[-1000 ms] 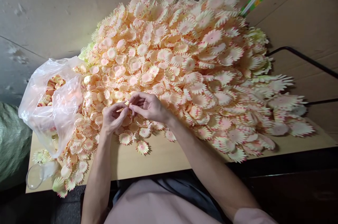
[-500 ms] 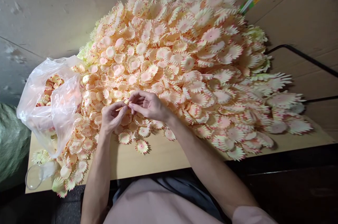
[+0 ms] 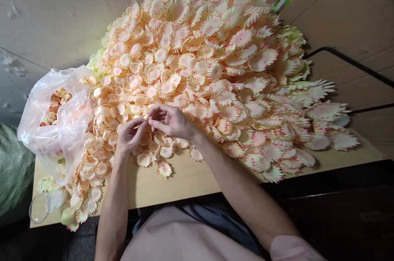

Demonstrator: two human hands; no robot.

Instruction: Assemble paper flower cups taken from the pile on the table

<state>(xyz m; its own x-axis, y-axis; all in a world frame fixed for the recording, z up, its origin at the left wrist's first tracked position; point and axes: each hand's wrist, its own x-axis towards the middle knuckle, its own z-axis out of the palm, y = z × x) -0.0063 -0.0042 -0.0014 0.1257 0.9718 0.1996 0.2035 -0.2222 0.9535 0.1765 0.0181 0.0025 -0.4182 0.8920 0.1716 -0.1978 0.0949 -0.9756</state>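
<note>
My left hand (image 3: 131, 133) and my right hand (image 3: 170, 121) meet fingertip to fingertip above the front of a big heap of artificial flower petal pieces (image 3: 184, 64). Both hands are closed in a pinch, thumb against forefinger. Whatever lies between the fingertips is too small to make out. The petal pieces are cream discs with fringed edges, pink centres and red-tipped rims. Just below my hands, a loose flower piece (image 3: 164, 169) lies at the heap's front edge on the wooden tabletop (image 3: 181, 181).
At the left, a translucent plastic bag (image 3: 75, 119) holds small rolled petal pieces (image 3: 49, 119). A clear plastic cup (image 3: 40, 208) lies by the front left corner. Cardboard (image 3: 344, 35) and a black metal rod (image 3: 353, 60) stand at the right. A green sack (image 3: 14, 175) sits far left.
The view has shifted slightly, so the heap appears a little further left. My hands stay pinched together in nearly the same place.
</note>
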